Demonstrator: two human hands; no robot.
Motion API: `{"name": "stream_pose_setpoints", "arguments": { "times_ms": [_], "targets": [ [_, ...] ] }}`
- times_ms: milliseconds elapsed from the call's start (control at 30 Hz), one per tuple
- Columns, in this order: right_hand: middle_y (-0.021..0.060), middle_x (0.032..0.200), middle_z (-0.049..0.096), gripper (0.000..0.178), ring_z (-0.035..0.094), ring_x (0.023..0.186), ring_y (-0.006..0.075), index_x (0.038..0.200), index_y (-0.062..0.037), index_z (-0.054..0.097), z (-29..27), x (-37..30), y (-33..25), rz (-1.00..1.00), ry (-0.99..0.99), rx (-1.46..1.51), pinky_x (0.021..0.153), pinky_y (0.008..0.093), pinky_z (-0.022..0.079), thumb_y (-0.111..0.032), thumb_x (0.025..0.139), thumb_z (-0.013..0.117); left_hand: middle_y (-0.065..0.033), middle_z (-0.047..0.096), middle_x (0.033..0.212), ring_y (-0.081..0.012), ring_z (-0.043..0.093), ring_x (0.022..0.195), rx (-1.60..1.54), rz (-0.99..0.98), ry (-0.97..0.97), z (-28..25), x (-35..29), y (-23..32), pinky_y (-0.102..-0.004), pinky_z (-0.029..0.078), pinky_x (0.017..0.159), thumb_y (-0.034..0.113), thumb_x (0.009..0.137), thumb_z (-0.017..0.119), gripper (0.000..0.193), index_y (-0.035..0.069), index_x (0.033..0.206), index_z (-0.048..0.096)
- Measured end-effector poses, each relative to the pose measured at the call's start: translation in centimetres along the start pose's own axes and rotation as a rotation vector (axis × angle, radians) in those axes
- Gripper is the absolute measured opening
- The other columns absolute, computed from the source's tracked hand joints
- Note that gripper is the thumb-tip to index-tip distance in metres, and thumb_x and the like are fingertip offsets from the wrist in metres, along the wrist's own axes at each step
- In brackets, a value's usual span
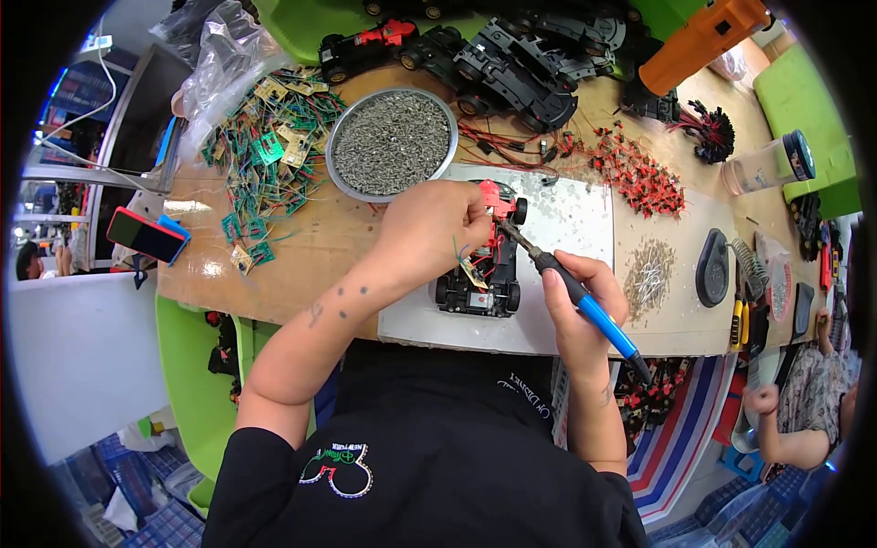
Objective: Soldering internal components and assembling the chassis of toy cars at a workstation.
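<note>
A black toy car chassis [477,299] with red parts lies on a white board [557,315] in front of me. My right hand [585,297] holds a soldering iron [598,315] with a blue and black handle. Its metal tip reaches the red part at the far end of the chassis. My left hand [429,224] is closed in a pinch beside that red part. Whatever its fingertips hold is hidden. A small circuit board [472,272] with thin wires hangs over the middle of the chassis, below my left fingers.
A metal bowl of screws [393,142], a pile of wired circuit boards [269,151] and car bodies [516,73] stand behind. Small red parts [639,173], a clear jar [772,164] and an orange tool [703,46] are to the right. Another person's hand [763,399] shows at far right.
</note>
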State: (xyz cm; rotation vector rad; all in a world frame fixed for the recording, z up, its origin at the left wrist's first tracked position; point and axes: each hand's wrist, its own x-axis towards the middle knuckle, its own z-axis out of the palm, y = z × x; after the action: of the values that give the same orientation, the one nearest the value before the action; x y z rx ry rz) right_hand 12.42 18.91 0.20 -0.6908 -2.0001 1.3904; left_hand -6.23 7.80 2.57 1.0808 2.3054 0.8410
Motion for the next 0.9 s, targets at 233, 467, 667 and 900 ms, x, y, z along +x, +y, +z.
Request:
{"name": "stream_pose_setpoints", "arguments": {
  "times_ms": [233, 467, 667, 900],
  "targets": [
    [0.0100, 0.081, 0.068, 0.022, 0.065, 0.071, 0.0165, 0.097, 0.0014, 0.070, 0.08, 0.10, 0.30, -0.058, 0.017, -0.034, 0.068, 0.0273, 0.051, -0.005, 0.077, 0.078, -0.0097, 0.063, 0.063, -0.0226, 0.062, 0.056, 0.030, 0.003, 0.014, 0.14, 0.08, 0.16, -0.0342, 0.047, 0.056, 0.022, 0.081, 0.067, 0.020, 0.002, 0.078, 0.067],
    [0.0119, 0.081, 0.068, 0.023, 0.064, 0.070, 0.0189, 0.097, 0.0015, 0.070, -0.07, 0.15, 0.57, -0.057, -0.010, -0.060, 0.067, 0.0281, 0.051, -0.005, 0.076, 0.077, -0.0122, 0.066, 0.067, -0.0317, 0.066, 0.065, 0.049, 0.006, 0.046, 0.32, -0.01, 0.46, -0.0417, 0.051, 0.062, 0.020, 0.080, 0.064, 0.017, 0.004, 0.074, 0.067],
    [0.0117, 0.082, 0.068, 0.022, 0.063, 0.069, 0.0182, 0.096, 0.0016, 0.070, -0.53, 0.58, 0.29, -0.095, 0.029, -0.031, 0.066, 0.0282, 0.050, -0.005, 0.076, 0.077, -0.0112, 0.065, 0.064, -0.0273, 0.064, 0.060, 0.067, 0.015, 0.050, 0.48, 0.01, 0.22, -0.0381, 0.050, 0.059, 0.020, 0.081, 0.064, 0.018, 0.003, 0.075, 0.066],
    [0.0111, 0.080, 0.068, 0.023, 0.062, 0.066, 0.0174, 0.096, 0.0013, 0.070, -0.76, 0.35, 0.38, -0.076, 0.001, -0.040, 0.064, 0.0280, 0.049, -0.005, 0.076, 0.077, -0.0116, 0.066, 0.068, -0.0249, 0.065, 0.061, 0.082, 0.011, 0.061, 0.68, -0.07, 0.12, -0.0355, 0.049, 0.058, 0.019, 0.083, 0.065, 0.019, 0.001, 0.077, 0.065]
  ]
}}
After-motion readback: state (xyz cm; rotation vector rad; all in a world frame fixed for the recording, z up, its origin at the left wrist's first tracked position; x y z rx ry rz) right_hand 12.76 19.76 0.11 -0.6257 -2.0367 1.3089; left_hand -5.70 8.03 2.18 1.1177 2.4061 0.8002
